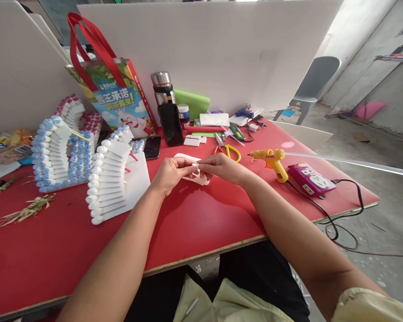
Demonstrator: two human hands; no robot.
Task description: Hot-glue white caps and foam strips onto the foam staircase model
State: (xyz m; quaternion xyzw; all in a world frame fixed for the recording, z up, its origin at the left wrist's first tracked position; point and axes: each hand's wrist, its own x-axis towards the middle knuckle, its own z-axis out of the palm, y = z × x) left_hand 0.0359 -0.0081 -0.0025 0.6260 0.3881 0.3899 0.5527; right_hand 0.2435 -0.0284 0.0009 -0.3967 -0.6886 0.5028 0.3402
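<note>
My left hand [172, 175] and my right hand [221, 168] meet above the middle of the red table, thumbs and fingertips pinched together. Between them is a small white piece [195, 169], mostly covered by the fingers, its kind too small to make out. Under the hands lies a stack of white paper pieces [201, 180]. To the left stands a curved row of white strips with rolled white ends [109, 174], resting on a white sheet [139, 179]. Farther left are similar rows with blue rolled ends [49, 147].
A yellow glue gun [272, 158] lies at the right, wired near a purple power socket [310, 179]. Yellow-handled pliers [231, 151] lie behind my hands. Beyond are a black phone [170, 125], a steel flask [161, 80] and a bag [121, 100]. The table's front edge [204, 256] is near me.
</note>
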